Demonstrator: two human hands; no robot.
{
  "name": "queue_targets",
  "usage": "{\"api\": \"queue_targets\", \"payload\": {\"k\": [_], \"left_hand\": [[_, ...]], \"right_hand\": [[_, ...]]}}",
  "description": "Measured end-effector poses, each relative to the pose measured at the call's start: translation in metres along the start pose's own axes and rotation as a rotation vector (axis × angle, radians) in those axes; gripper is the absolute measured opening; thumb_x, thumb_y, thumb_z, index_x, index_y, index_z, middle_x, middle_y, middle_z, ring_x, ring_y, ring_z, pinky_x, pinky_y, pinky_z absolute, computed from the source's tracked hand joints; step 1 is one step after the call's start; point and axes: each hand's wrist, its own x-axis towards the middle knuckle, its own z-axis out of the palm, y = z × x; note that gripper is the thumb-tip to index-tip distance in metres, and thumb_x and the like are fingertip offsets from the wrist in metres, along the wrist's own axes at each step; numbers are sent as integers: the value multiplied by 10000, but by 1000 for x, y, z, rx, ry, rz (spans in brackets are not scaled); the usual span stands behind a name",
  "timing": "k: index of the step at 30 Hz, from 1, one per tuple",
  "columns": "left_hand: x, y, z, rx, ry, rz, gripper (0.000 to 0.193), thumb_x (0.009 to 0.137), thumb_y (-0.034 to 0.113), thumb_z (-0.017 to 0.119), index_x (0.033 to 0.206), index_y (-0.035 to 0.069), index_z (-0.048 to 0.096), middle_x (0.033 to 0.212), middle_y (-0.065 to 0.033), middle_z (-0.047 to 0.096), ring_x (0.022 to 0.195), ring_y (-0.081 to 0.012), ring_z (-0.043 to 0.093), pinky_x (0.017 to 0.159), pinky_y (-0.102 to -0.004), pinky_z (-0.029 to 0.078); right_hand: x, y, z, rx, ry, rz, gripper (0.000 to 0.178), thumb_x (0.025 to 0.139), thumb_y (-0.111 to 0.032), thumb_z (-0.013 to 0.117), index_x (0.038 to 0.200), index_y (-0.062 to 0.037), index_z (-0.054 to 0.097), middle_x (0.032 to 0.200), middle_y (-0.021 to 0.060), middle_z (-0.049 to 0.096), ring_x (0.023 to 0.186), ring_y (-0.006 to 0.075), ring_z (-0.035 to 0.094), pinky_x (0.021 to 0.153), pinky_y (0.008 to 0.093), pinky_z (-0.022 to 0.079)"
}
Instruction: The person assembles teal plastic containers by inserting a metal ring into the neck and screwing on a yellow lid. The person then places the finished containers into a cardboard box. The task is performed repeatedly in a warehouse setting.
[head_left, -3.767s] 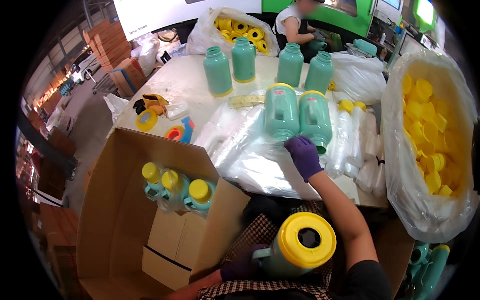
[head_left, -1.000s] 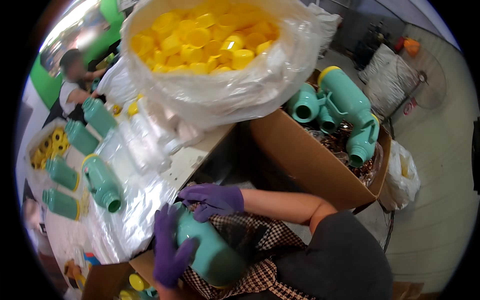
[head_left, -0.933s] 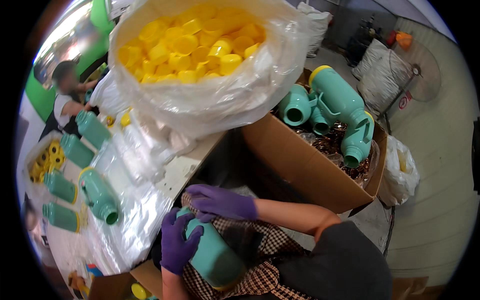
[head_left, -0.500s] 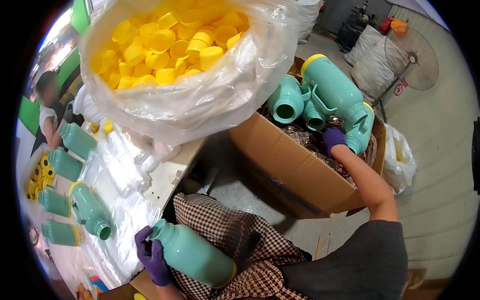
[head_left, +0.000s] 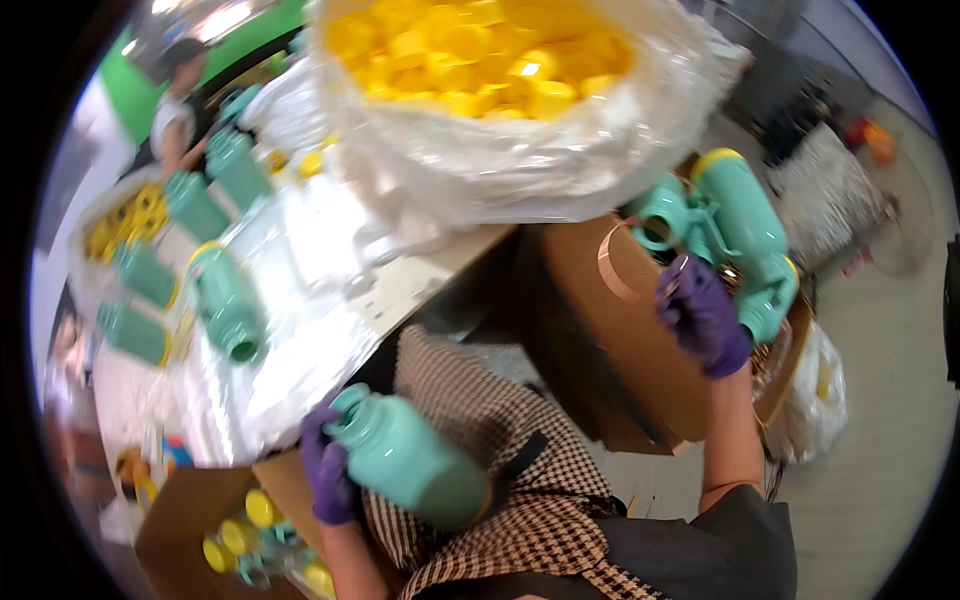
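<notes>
My left hand (head_left: 326, 462), in a purple glove, is closed round the neck end of a mint-green flask body (head_left: 415, 458). The flask lies tilted over my lap, its open mouth toward the table. My right hand (head_left: 703, 312), also gloved in purple, is raised over the edge of a cardboard box (head_left: 625, 365) with its fingers pinched together. From them a thin copper-coloured ring (head_left: 602, 262) extends to the left; motion blurs the grip. Several green flasks lie on top of the box, among them one with a yellow rim (head_left: 740, 205), above shiny copper-coloured pieces.
A big clear bag (head_left: 520, 170) of yellow cups (head_left: 470, 65) stands on the table (head_left: 430, 270). Green flasks (head_left: 225, 305) and plastic sheets lie at left. A lower-left carton (head_left: 190, 520) holds more yellow-topped flasks. Another person (head_left: 178, 115) is at the far left.
My right hand has come up out of the box with the copper-coloured ring. My left hand still holds the flask. The view has swung toward the right and down.
</notes>
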Motion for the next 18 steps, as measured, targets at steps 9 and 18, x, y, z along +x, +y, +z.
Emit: {"api": "queue_targets", "payload": {"k": [9, 18], "left_hand": [[-28, 20, 9, 30, -7, 79, 815, 922, 408, 651, 1512, -25, 291, 1440, -159, 460, 1341, -246, 442, 1139, -381, 321], [-15, 50, 6, 183, 46, -315, 886, 730, 103, 796, 1498, -15, 371, 1451, -125, 472, 1297, -173, 479, 1087, -317, 398]], "right_hand": [[-25, 57, 246, 40, -719, 316, 310, 920, -87, 650, 1217, -11, 601, 953, 56, 620, 902, 154, 592, 820, 287, 488], [-28, 130, 271, 50, -770, -6, 413, 1033, -201, 447, 1369, 30, 516, 1353, 133, 563, 1255, 208, 513, 1090, 341, 379]]}}
